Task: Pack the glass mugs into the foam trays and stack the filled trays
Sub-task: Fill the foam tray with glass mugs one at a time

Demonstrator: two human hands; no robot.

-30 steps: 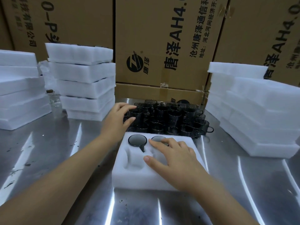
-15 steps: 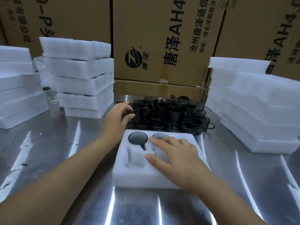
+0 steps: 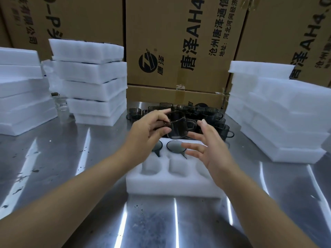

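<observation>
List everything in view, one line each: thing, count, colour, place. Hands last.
Foam tray: one, white, table centre.
Seated mugs: two, dark glass, tray's far row.
Held mug: one, dark glass, above the tray.
Loose mugs: many, dark glass, clustered behind the tray.
Foam stacks: at least three, white, left and right of table.
Jar: one, clear, between the left stacks.
Cardboard boxes: several, brown, behind the table.
Table: one, shiny metal.
Left hand: grips the held mug.
Right hand: fingers spread, beside that mug.

Printed cardboard boxes (image 3: 179, 42) behind steel table (image 3: 53, 158); small clear jar (image 3: 61, 106) at left.
</observation>
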